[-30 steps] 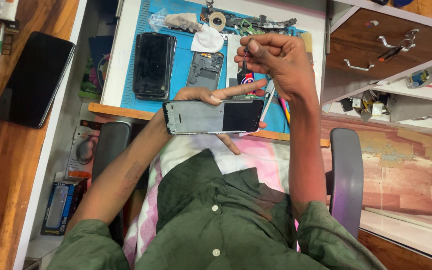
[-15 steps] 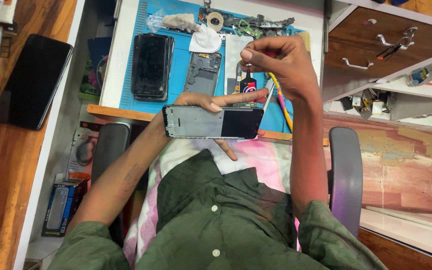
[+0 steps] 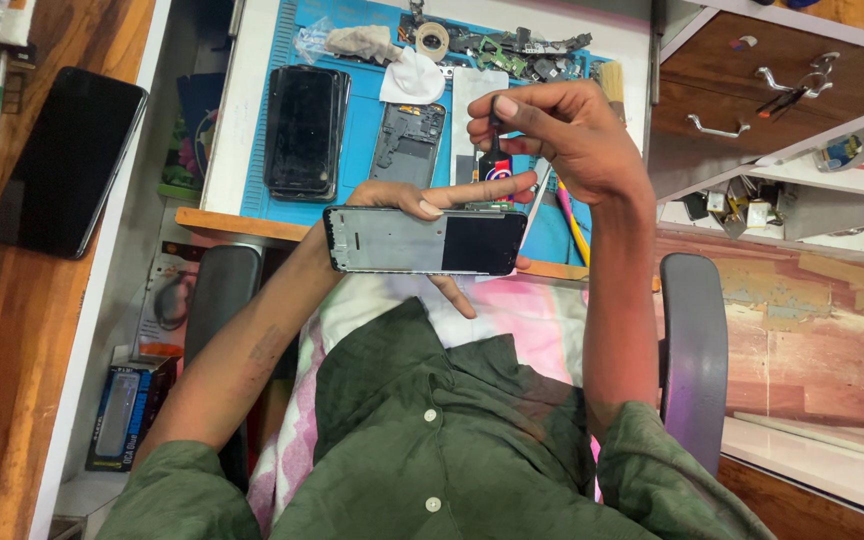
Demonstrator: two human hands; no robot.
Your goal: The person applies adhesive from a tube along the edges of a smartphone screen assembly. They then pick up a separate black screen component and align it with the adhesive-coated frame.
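Nearest: green shirt point(image 3: 422, 450), chair arms either side, left armrest point(image 3: 220, 300), right armrest point(image 3: 694, 350).

Left hand point(image 3: 422, 205) grips a phone frame point(image 3: 424, 241) flat above the lap, long side across; thumb on its top edge, fingers underneath, one finger poking out below. Frame half grey, half black.

Right hand point(image 3: 562, 135) is pinched shut on a small black bottle point(image 3: 495, 160) with a thin nozzle, thumb and forefinger on the cap end. Bottle upright, its base just above the frame's top edge near the left fingertips; can't tell if it touches.

Blue mat point(image 3: 357, 110) on the white bench beyond: dark phone point(image 3: 301, 130) at left, open grey chassis point(image 3: 407, 140) beside it, white cloth point(image 3: 412, 78) above that, white sheet point(image 3: 474, 90) to its right. Far edge of mat: crumpled plastic bag point(image 3: 352, 42), tape roll point(image 3: 433, 38), pile of green boards and black parts point(image 3: 522, 52). Yellow cable point(image 3: 574, 215) hangs off the mat's right edge.

Left side: black phone point(image 3: 64, 160) face up on the wood counter. Blue box point(image 3: 120, 415) sits on the low shelf under the bench.

Right: brown drawer point(image 3: 752, 85) with metal handles; open shelf point(image 3: 802, 200) below holds small loose parts, too small to identify.
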